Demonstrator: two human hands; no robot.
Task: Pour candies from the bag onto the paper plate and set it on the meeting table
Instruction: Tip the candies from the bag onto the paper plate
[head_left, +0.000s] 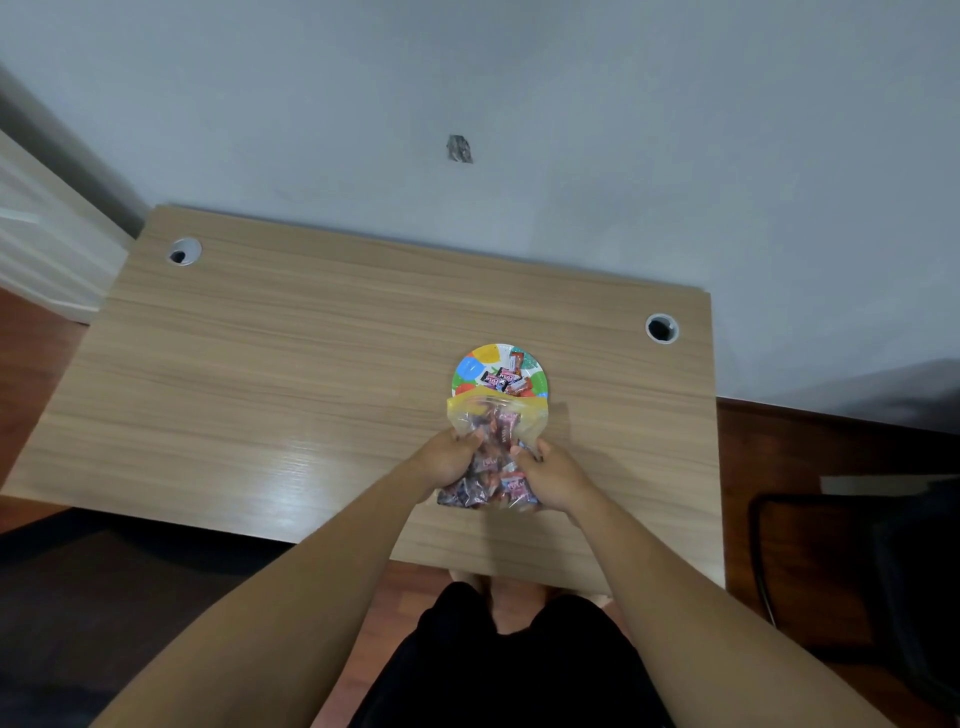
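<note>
Your left hand (451, 457) and right hand (551, 475) each grip one clear bag (496, 441) of candies, its mouth over one paper plate (475, 366) holding roughly six candies (506, 379) on the table (260, 374).

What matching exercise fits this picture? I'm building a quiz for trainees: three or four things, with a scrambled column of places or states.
Things:
1. paper plate
2. bag
3. left hand
4. cable hole

Places or states:
A. grips the bag's left side
B. mouth open over the plate's near rim
C. far right corner of the table
D. holds a few candies

Pairs: 1-D, 2-B, 3-A, 4-C
</note>
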